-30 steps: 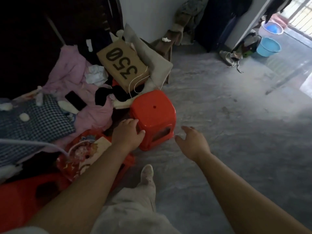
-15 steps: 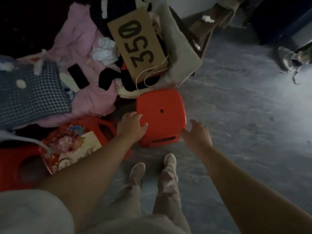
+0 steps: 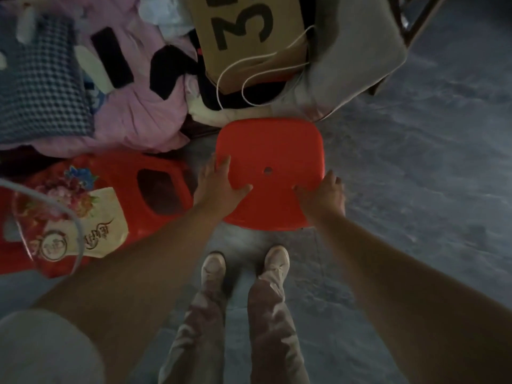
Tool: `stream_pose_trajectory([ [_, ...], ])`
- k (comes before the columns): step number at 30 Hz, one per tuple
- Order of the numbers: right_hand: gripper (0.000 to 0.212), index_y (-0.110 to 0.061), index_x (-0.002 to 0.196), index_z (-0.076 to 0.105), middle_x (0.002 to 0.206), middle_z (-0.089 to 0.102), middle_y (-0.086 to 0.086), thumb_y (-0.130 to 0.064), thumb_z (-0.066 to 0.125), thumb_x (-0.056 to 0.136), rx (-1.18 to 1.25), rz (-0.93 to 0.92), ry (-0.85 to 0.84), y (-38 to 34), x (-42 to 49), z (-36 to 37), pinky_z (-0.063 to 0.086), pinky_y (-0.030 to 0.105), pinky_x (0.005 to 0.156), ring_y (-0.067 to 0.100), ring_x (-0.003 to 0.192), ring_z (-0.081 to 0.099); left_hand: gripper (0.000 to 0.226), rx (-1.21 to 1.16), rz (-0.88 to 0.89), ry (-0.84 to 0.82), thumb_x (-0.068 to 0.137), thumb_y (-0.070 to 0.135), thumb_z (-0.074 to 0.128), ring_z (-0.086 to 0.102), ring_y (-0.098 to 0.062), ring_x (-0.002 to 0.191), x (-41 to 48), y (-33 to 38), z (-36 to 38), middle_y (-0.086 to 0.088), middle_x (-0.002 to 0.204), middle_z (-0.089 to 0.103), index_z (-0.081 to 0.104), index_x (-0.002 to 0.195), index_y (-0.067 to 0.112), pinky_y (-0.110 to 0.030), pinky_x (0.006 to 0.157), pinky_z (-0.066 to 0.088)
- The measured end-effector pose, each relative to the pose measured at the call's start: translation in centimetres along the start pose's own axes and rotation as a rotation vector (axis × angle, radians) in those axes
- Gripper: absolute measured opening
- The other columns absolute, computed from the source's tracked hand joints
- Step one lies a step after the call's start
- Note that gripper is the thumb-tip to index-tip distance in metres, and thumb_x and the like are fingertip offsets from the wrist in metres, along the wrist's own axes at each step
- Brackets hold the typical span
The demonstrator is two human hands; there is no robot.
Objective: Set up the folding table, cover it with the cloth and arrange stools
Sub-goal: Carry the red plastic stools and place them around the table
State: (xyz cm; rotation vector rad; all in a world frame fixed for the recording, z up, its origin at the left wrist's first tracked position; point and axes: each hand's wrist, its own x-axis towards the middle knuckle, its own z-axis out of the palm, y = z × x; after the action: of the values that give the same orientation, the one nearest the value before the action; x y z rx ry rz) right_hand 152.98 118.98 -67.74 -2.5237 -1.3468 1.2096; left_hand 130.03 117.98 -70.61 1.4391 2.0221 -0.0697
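A red plastic stool [image 3: 270, 151] with a small hole in its seat stands on the grey floor right in front of my feet. My left hand [image 3: 217, 184] lies on the seat's left edge, fingers over the rim and thumb on top. My right hand [image 3: 322, 194] grips the near right corner the same way. A second red stool [image 3: 155, 189] lies to the left, its side opening facing up, with a flowered red bag [image 3: 72, 217] on it.
Behind the stools is a heap of clothes, pink fabric [image 3: 133, 115], a checked cloth [image 3: 38, 87], a brown shoebox [image 3: 249, 31] with a white cable, and a grey cushion [image 3: 357, 54]. Grey floor [image 3: 429, 189] stretches to the right.
I have leaned over the stool, so it now sits beneath me. Both hands went from hovering at its sides to closing on the seat's edges.
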Motion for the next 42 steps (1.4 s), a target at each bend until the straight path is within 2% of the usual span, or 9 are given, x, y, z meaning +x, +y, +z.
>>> stream_pose_trajectory([
  [6,0.12,-0.008,0.156,0.006,0.156,0.026,0.019,-0.056,0.076,0.072,0.08,0.063,-0.029,-1.2,3.4,2.1,0.032,0.053,0.111,0.041,0.143,0.027,0.118,-0.091,-0.072,0.002,0.07,0.07,0.074,0.006,-0.036,0.154,1.5,0.2,1.6,-0.011,0.168,-0.004,0.007,0.16,0.033,-0.053,0.122,0.022],
  [11,0.123,-0.012,0.156,0.0,0.154,0.025,0.018,-0.054,0.079,0.071,-0.004,0.076,-0.04,-1.3,4.2,3.6,0.038,0.054,0.105,0.041,0.139,0.032,0.123,-0.126,-0.072,0.013,0.066,0.059,0.085,0.02,-0.04,0.15,1.9,0.3,2.2,-0.013,0.168,-0.006,0.009,0.159,0.033,-0.052,0.118,0.031],
  [18,0.119,-0.01,0.157,0.001,0.155,0.027,0.017,-0.045,0.08,0.075,-0.043,0.067,-0.001,-1.2,3.2,3.8,0.038,0.054,0.105,0.04,0.139,0.033,0.122,-0.127,-0.078,0.019,0.068,0.057,0.085,0.026,-0.042,0.148,0.9,0.5,2.2,-0.013,0.168,-0.007,0.009,0.16,0.032,-0.056,0.114,0.035],
  [23,0.115,-0.009,0.157,0.003,0.156,0.026,0.016,-0.042,0.079,0.077,-0.031,0.068,0.023,0.1,-0.1,3.9,0.036,0.055,0.107,0.04,0.14,0.031,0.118,-0.124,-0.054,0.027,0.068,0.055,0.085,0.027,-0.042,0.147,-2.4,-0.2,2.4,-0.019,0.167,-0.002,0.014,0.16,0.03,-0.051,0.117,0.033],
  [31,0.113,-0.006,0.155,0.01,0.151,0.033,0.019,-0.039,0.081,0.074,-0.063,0.059,0.068,1.8,-11.0,3.0,0.038,0.052,0.104,0.041,0.136,0.037,0.116,-0.152,-0.064,-0.007,0.071,0.053,0.084,0.019,-0.04,0.15,-12.9,-2.7,0.2,-0.015,0.168,-0.007,0.013,0.159,0.032,-0.053,0.117,0.033],
  [36,0.111,-0.007,0.155,0.012,0.148,0.036,0.019,-0.037,0.082,0.073,-0.104,0.052,0.068,2.5,-19.3,1.4,0.041,0.054,0.101,0.042,0.133,0.041,0.117,-0.194,-0.078,0.007,0.07,0.055,0.084,0.021,-0.039,0.15,-21.1,-4.6,-1.5,-0.015,0.167,-0.006,0.012,0.159,0.033,-0.051,0.117,0.034],
  [42,0.109,-0.008,0.152,0.017,0.146,0.04,0.019,-0.042,0.083,0.072,-0.181,-0.072,0.038,4.0,-26.6,0.0,0.043,0.053,0.098,0.042,0.131,0.043,0.119,-0.259,-0.188,0.074,0.067,0.058,0.084,0.025,-0.038,0.148,-30.3,-6.4,-2.1,-0.012,0.168,-0.004,0.011,0.158,0.037,-0.051,0.114,0.038],
])
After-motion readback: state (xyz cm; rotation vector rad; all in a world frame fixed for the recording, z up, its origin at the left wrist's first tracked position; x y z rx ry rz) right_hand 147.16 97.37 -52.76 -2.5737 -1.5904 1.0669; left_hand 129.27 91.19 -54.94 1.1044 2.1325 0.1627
